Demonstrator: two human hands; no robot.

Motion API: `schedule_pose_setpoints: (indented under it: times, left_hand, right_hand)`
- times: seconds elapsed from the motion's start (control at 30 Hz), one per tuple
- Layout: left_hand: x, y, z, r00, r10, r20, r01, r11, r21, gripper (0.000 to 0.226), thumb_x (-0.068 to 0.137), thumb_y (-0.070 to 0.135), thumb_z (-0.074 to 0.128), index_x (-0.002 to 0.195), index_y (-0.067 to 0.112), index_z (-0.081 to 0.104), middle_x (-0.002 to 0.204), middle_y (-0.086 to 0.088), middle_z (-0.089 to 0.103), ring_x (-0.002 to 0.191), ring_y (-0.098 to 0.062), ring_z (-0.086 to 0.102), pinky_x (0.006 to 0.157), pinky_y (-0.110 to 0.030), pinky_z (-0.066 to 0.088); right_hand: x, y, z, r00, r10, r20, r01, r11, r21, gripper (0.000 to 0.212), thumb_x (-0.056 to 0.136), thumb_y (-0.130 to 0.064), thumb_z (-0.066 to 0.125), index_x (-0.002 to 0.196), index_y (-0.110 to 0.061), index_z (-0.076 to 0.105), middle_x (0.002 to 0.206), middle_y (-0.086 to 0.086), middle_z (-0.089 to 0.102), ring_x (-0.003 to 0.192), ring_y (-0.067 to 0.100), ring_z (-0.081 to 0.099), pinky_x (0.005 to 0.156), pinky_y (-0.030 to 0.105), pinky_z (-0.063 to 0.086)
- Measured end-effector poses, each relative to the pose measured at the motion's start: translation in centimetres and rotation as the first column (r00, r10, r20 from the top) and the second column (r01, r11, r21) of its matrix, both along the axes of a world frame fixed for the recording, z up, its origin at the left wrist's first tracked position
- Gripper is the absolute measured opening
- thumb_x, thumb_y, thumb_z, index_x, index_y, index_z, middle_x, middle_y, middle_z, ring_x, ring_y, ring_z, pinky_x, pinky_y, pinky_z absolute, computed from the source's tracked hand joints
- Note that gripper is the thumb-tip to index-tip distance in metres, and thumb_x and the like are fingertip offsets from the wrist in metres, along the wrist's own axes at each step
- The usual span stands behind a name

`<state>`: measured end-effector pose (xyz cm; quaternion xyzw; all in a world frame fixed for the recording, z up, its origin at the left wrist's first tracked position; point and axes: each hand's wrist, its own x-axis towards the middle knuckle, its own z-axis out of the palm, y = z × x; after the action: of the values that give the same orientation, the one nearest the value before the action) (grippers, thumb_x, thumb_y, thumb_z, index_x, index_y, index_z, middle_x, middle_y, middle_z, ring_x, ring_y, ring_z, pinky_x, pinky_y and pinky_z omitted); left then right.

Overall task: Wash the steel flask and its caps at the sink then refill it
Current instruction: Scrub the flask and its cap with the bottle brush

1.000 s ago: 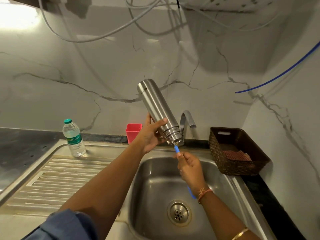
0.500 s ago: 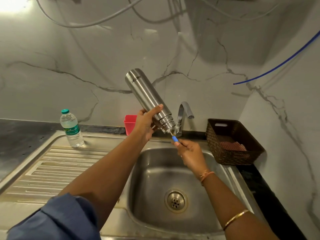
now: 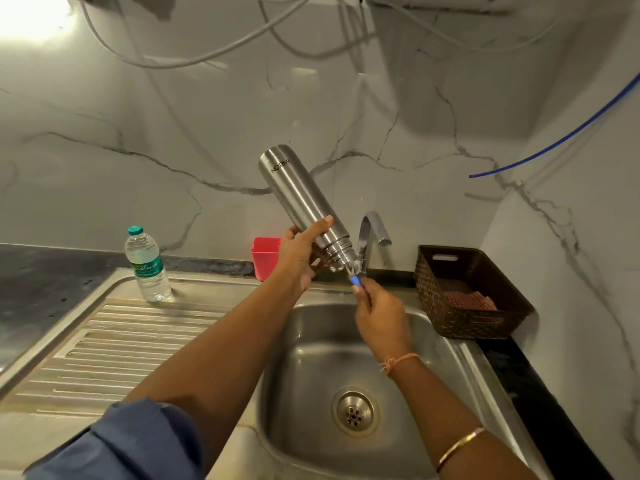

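Above the steel sink (image 3: 311, 341) — left grip (image 3: 299, 258) clasps the flask (image 3: 298, 195), mouth toward five o'clock; right grip (image 3: 379, 317) pinches a blue brush (image 3: 355, 280).

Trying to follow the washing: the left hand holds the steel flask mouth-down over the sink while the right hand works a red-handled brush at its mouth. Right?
Almost. The brush has a blue handle, not red. The head view shows the left hand holding the steel flask mouth-down over the sink while the right hand works a blue-handled brush at its mouth.
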<state>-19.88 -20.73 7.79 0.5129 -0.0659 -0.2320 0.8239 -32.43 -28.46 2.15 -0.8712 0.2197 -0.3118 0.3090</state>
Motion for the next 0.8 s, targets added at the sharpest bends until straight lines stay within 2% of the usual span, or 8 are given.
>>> schedule_pose_setpoints:
  times: [0.13,0.3,0.37,0.43,0.5,0.57,0.67,0.8]
  left_hand:
    - [1.1,0.4,0.4,1.0,-0.004,0.025,0.003,1.0,0.029,0.036,0.076,0.025,0.077,0.101,0.018,0.053,0.104,-0.009,0.059,0.099,-0.03,0.058,0.086,-0.048,0.054]
    - [0.8,0.2,0.6,0.998,-0.036,0.056,0.034,0.999,0.034,0.032,0.077,0.025,0.076,0.1,0.019,0.055,0.103,-0.008,0.058,0.094,-0.028,0.058,0.083,-0.048,0.056]
    - [0.9,0.0,0.5,0.997,-0.011,0.081,0.008,0.999,0.045,0.04,0.076,0.025,0.077,0.108,0.019,0.054,0.101,-0.005,0.06,0.092,-0.025,0.06,0.085,-0.048,0.056]
    - [1.0,-0.2,0.3,0.995,0.029,0.094,-0.034,0.998,0.059,0.054,0.074,0.025,0.079,0.119,0.018,0.05,0.101,-0.003,0.062,0.092,-0.023,0.062,0.088,-0.048,0.054]
    - [1.1,-0.5,0.2,0.996,0.049,0.071,-0.053,0.997,0.055,0.056,0.073,0.027,0.08,0.119,0.018,0.05,0.102,-0.003,0.062,0.095,-0.023,0.062,0.09,-0.047,0.053]
    - [1.2,-0.8,0.5,0.998,0.047,0.041,-0.048,0.998,0.043,0.045,0.074,0.028,0.079,0.108,0.021,0.052,0.101,-0.004,0.06,0.093,-0.023,0.06,0.092,-0.047,0.052]
    - [1.6,-0.6,0.9,0.999,0.037,-0.003,-0.037,0.999,0.028,0.043,0.073,0.03,0.079,0.105,0.021,0.052,0.104,-0.006,0.058,0.097,-0.025,0.059,0.092,-0.047,0.051]
    - [2.2,-0.3,0.6,1.0,-0.004,-0.023,0.004,1.0,-0.019,0.039,0.075,0.031,0.078,0.102,0.02,0.053,0.11,-0.009,0.056,0.102,-0.028,0.059,0.09,-0.047,0.053]
  right_hand:
    - [-0.4,-1.5,0.5,0.936,0.305,0.178,-0.335,0.612,0.716,0.023,0.099,-0.02,0.044,0.099,-0.011,0.065,0.057,-0.002,0.037,0.043,0.004,0.031,0.039,0.015,0.027]
    - [-1.2,-2.1,0.0,0.883,0.398,0.249,-0.396,0.347,0.85,0.025,0.099,-0.023,0.04,0.104,-0.008,0.061,0.052,-0.002,0.037,0.037,0.005,0.028,0.034,0.016,0.026]
    - [-1.0,-1.2,-0.2,0.936,0.331,0.116,-0.315,0.648,0.693,0.021,0.098,-0.027,0.045,0.107,-0.013,0.059,0.061,-0.001,0.049,0.045,0.007,0.042,0.041,0.017,0.034]
    - [-0.7,-0.6,-0.7,0.991,0.095,-0.092,-0.078,0.981,0.178,0.021,0.096,-0.03,0.049,0.111,-0.017,0.056,0.081,-0.001,0.059,0.067,0.014,0.058,0.055,0.024,0.045]
    - [-0.4,-0.4,-1.4,0.975,-0.197,-0.097,0.158,0.937,-0.312,0.024,0.097,-0.024,0.046,0.114,-0.013,0.06,0.087,0.004,0.063,0.071,0.022,0.063,0.055,0.029,0.045]
    - [-0.3,-0.5,-1.9,0.975,-0.214,0.059,0.219,0.888,-0.405,0.028,0.096,-0.022,0.043,0.109,-0.011,0.065,0.078,0.004,0.065,0.061,0.021,0.062,0.049,0.025,0.038]
    - [-0.1,-0.7,-1.5,0.988,0.039,0.15,-0.048,0.997,0.059,0.028,0.098,-0.022,0.045,0.114,-0.009,0.064,0.073,0.0,0.061,0.062,0.011,0.054,0.055,0.019,0.04]
    - [-1.2,-2.5,-1.2,0.927,0.273,0.256,-0.371,0.586,0.72,0.025,0.098,-0.02,0.045,0.102,-0.008,0.066,0.052,-0.007,0.039,0.042,0.003,0.031,0.039,0.015,0.027]
